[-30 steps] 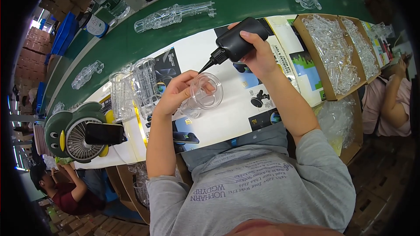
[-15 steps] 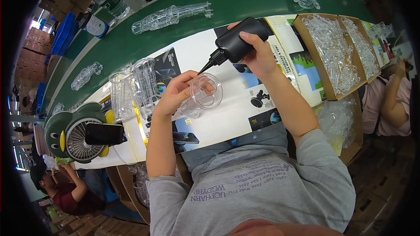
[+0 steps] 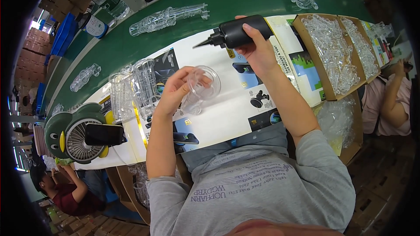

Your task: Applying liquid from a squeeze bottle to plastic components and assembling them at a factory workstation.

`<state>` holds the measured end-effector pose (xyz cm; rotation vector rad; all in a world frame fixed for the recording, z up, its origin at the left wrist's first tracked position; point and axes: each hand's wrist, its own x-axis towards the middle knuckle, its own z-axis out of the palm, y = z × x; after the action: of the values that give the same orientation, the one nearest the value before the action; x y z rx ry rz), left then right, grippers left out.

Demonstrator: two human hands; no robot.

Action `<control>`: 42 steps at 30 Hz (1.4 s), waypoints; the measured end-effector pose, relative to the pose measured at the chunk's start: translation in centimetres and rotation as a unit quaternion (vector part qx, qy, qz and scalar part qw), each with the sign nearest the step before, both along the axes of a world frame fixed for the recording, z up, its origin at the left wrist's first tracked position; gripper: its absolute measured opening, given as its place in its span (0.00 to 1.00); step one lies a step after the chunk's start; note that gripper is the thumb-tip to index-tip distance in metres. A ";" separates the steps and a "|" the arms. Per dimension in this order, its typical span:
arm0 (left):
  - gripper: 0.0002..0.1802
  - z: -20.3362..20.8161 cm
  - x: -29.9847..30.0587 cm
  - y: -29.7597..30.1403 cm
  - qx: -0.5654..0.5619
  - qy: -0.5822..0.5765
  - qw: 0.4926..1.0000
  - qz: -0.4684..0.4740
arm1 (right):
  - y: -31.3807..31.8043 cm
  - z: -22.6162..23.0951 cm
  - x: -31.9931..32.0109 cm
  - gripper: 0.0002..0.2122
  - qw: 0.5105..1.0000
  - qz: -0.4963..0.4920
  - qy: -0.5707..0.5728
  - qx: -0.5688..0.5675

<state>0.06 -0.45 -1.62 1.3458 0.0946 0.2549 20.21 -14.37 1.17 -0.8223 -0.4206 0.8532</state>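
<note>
My left hand (image 3: 173, 91) is closed around a clear plastic part (image 3: 215, 91) with a wide round rim and a narrower body below. In my right hand (image 3: 260, 57) is a black dropper bottle (image 3: 240, 32) with a long pointed nozzle. The bottle lies nearly level, its tip pointing left, above the clear part and apart from it. Both are held over the white printed sheet (image 3: 238, 116). What the bottle contains cannot be seen.
Left of my left hand stand several clear plastic pieces (image 3: 146, 83). A green fan (image 3: 57, 122) with a phone (image 3: 104, 134) in front is at far left. Cardboard boxes (image 3: 318, 67) of small clear parts sit at right. Longer clear assemblies (image 3: 168, 19) lie on the green table (image 3: 245, 0).
The bottle's nozzle has lifted off the clear part and swung up to nearly level. My left hand has shifted and tilted the clear part slightly.
</note>
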 end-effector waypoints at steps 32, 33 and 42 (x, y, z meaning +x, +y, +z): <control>0.28 -0.3 0.0 0.4 -0.226 -0.148 0.939 0.215 | 1.2 -2.4 -5.6 0.24 0.758 0.022 -0.649 -0.055; 0.29 -0.4 -0.2 0.5 -0.214 -0.153 0.941 0.211 | 0.9 -2.3 -6.1 0.25 0.755 0.027 -0.651 -0.073; 0.37 0.3 0.7 -0.3 -0.184 -0.153 0.959 0.151 | 1.6 -2.8 -4.1 0.22 0.832 -0.021 -0.549 -0.078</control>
<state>0.76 -0.71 -1.29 0.9049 0.0820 0.6677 16.08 -12.76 -1.62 -1.4395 -1.3490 0.2835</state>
